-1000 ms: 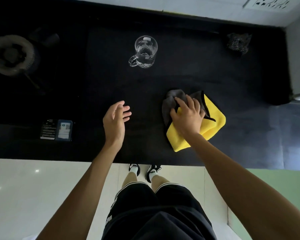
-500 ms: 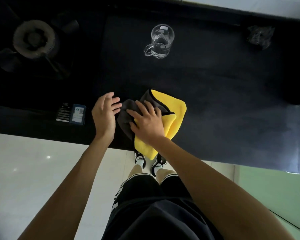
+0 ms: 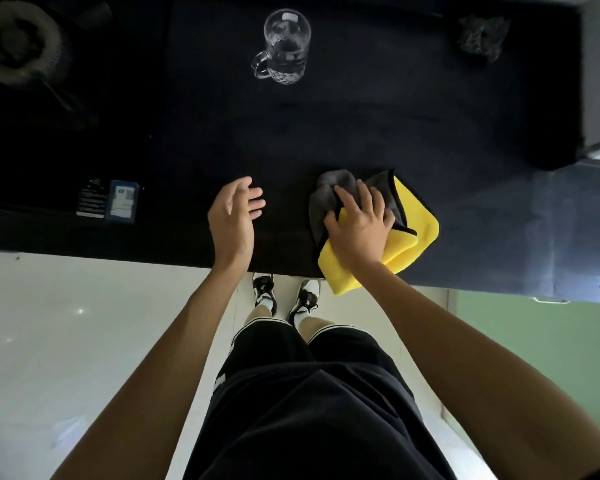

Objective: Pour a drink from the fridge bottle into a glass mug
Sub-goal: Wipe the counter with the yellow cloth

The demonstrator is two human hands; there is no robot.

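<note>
While the right hand (image 3: pixel 359 226) presses flat, fingers spread, on a yellow-and-grey cloth (image 3: pixel 409 237), its grip pins the cloth to the dark surface (image 3: pixel 361 126) at the near edge; one cloth corner overhangs that edge. Left hand (image 3: pixel 231 220) sits beside the cloth, apart from it, fingers loosely extended, gripping nothing. Glass mug (image 3: pixel 284 46) stands upright, well beyond the cloth toward the far edge: clear, faceted lower body, handle pointing left; contents cannot be told. Small blue card (image 3: pixel 122 201) lies left of the cloth.
</note>
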